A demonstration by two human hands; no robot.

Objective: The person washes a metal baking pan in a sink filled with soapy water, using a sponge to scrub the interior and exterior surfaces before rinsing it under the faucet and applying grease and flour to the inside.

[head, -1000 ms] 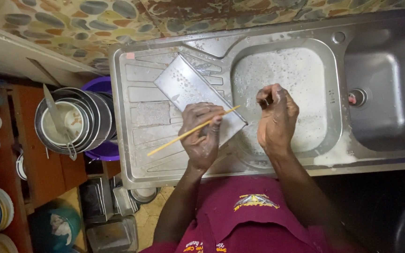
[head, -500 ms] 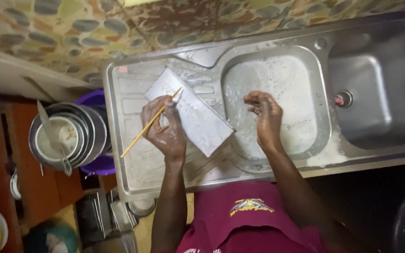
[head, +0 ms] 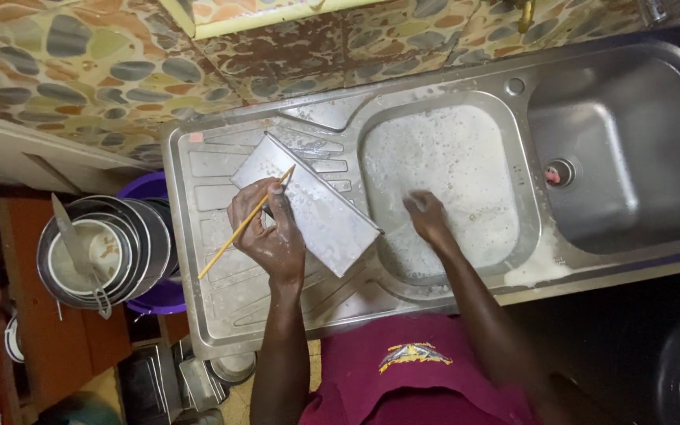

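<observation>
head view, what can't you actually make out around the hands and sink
- Right hand: blurred, fingertips sunk in the foam of the sink basin; any held thing is hidden.
- Left hand covers the middle of the thin yellow stick.
- Metal tray: underside hidden.
- Stacked bowls: contents too small.

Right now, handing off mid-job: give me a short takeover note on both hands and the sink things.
Left hand: holds a thin yellow wooden stick over the rectangular metal tray on the steel drainboard.
Right hand: down in the soapy middle basin; whether it grips anything cannot be told.
Done: stick and tray are out of the suds.
Left: the stacked metal bowls beside the sink look unwashed.
</observation>
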